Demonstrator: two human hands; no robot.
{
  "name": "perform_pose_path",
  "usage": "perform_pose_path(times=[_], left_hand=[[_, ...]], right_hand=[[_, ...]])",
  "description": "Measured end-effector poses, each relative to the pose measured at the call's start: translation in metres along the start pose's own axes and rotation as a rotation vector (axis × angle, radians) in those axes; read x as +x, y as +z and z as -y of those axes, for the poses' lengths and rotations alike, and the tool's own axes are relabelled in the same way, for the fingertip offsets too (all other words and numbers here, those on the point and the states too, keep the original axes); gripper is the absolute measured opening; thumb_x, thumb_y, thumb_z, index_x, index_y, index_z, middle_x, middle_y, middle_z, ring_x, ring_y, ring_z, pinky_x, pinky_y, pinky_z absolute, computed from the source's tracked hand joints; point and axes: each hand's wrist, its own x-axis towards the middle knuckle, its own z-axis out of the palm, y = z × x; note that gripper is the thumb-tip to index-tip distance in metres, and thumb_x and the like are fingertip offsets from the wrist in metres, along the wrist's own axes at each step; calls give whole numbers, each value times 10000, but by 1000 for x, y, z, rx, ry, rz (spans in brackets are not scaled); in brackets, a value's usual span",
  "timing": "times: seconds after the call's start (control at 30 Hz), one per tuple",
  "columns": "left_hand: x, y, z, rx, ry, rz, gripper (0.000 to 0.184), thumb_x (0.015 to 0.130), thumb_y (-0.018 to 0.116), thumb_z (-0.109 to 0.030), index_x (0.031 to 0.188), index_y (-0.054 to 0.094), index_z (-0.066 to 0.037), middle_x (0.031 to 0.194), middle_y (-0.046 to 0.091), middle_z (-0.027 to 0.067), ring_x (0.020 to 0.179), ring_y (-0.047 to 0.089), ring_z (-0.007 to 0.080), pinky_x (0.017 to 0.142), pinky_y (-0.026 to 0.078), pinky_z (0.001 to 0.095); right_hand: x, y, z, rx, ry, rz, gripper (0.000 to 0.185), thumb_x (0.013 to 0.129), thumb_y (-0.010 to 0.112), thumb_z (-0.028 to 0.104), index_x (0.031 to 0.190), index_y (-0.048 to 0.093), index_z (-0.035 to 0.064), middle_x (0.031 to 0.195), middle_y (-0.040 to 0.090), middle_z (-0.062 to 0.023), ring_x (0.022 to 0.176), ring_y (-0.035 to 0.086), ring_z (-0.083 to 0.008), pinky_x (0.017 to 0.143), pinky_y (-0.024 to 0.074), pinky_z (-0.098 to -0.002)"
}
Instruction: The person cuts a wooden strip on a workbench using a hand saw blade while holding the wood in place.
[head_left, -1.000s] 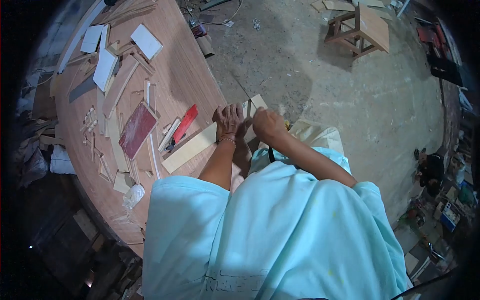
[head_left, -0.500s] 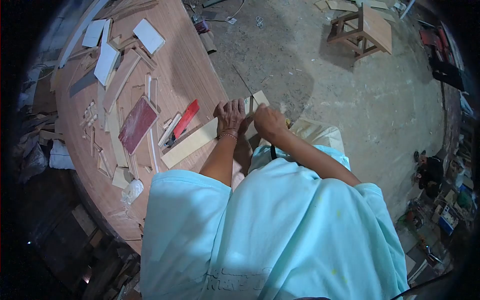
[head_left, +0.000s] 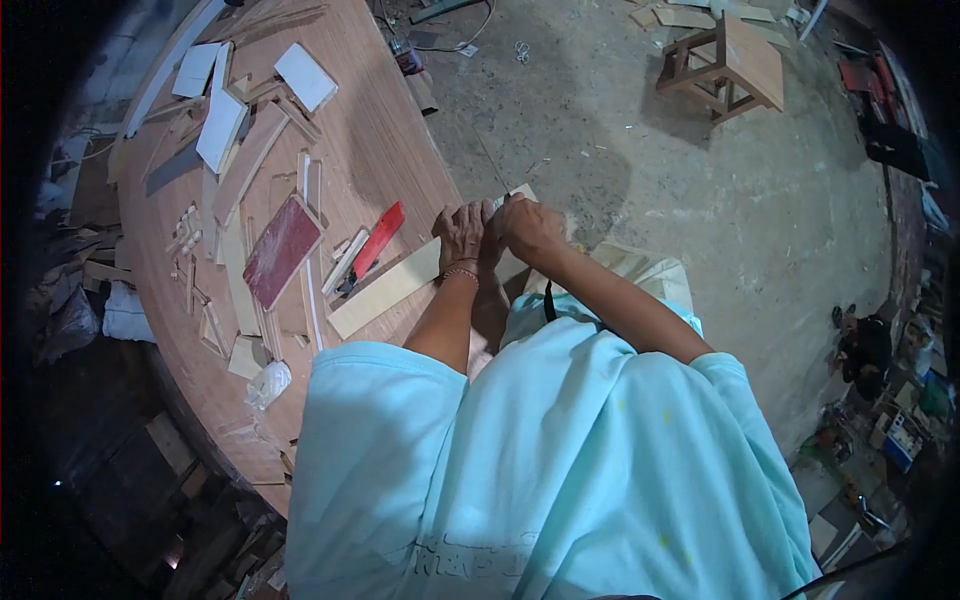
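A pale narrow wooden board [head_left: 385, 292] lies across the table's edge, its far end [head_left: 524, 191] sticking out past it. My left hand [head_left: 464, 238] is closed over the board near the edge, fingers curled and pressing it down. Close beside it, my right hand [head_left: 530, 226] is closed in a fist over the outer end. From that fist a thin dark saw blade [head_left: 490, 155] points away over the floor; the saw's handle is hidden in the fist. A flat red tool [head_left: 378, 240] with dark parts lies left of the board.
The wooden table [head_left: 385, 130] holds a dark red panel [head_left: 284, 252], white panels [head_left: 307, 77], several wood offcuts and a crumpled plastic bag [head_left: 268, 385]. On the concrete floor [head_left: 600, 130] stands a wooden stool [head_left: 750, 65]. Clutter [head_left: 905, 440] lines the right side.
My right hand has moved a little forward and left, closer to my left hand, with the saw, covering more of the board's end. My left hand keeps its place on the board.
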Motion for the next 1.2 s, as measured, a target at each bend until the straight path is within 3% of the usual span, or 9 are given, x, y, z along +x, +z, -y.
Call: perform_pose_path(times=[0.03, 0.13, 0.2, 0.33, 0.47, 0.53, 0.8, 1.1, 1.2], left_hand=[[-1, 0, 0, -2, 4, 7, 417, 677, 453, -387, 956, 390, -83, 844, 442, 55, 835, 442, 178, 825, 255, 419], [1, 0, -3, -38, -30, 21, 404, 682, 445, -379, 956, 394, -86, 849, 438, 54, 857, 436, 174, 832, 252, 422], [0, -3, -4, 26, -43, 15, 290, 726, 403, -120, 1015, 393, -94, 828, 424, 33, 861, 427, 142, 839, 250, 369], [0, -2, 0, 219, 43, 5, 286, 735, 393, -112, 1019, 402, -83, 841, 436, 41, 853, 434, 148, 841, 248, 372], [1, -2, -2, 50, -11, 46, 306, 737, 401, -183, 1028, 379, -89, 850, 435, 43, 866, 431, 158, 841, 246, 394], [0, -1, -4, -51, -37, -28, 321, 730, 416, -248, 1009, 379, -94, 843, 435, 49, 869, 428, 170, 834, 248, 412], [-1, 1, 1, 227, 68, 50, 462, 692, 451, -383, 1033, 371, -81, 882, 437, 56, 881, 427, 177, 836, 234, 424], [2, -3, -3, -57, -35, 82, 446, 697, 445, -382, 1011, 391, -70, 895, 440, 58, 881, 433, 183, 843, 230, 413], [-1, 19, 2, 271, 50, 18, 434, 701, 435, -394, 984, 396, -66, 889, 439, 62, 880, 431, 182, 847, 227, 413]], right_hand=[[0, 4, 3, 37, 176, 31, 206, 751, 370, 135, 806, 451, -47, 715, 562, -201, 688, 561, -337, 566, 445, -391], [-25, -5, 0, -165, 100, 91, 195, 740, 395, 132, 816, 457, -36, 750, 563, -202, 699, 563, -328, 575, 448, -373], [-24, -3, -1, -88, 131, 69, 186, 737, 396, 125, 814, 459, -33, 751, 562, -202, 699, 563, -324, 570, 449, -373], [1, 0, 0, -32, 63, 38, 182, 739, 379, 115, 822, 459, -26, 733, 560, -202, 693, 562, -325, 567, 451, -380], [-18, -1, -3, -113, -6, 55, 183, 745, 367, 121, 809, 459, -24, 723, 561, -195, 690, 560, -326, 575, 450, -385], [-34, -5, 1, 31, 192, 12, 174, 719, 435, 125, 753, 489, -37, 701, 559, -202, 716, 565, -316, 586, 454, -378], [-11, 6, -5, -28, 35, -5, 164, 732, 403, 121, 753, 474, -25, 702, 556, -204, 687, 563, -327, 564, 452, -386], [-6, 3, -2, -35, -13, -71, 204, 752, 367, 148, 757, 475, -24, 665, 554, -207, 656, 561, -328, 566, 446, -397], [-12, 9, -5, -55, 42, -54, 197, 743, 373, 144, 761, 475, -24, 666, 554, -204, 647, 559, -329, 559, 446, -394]])
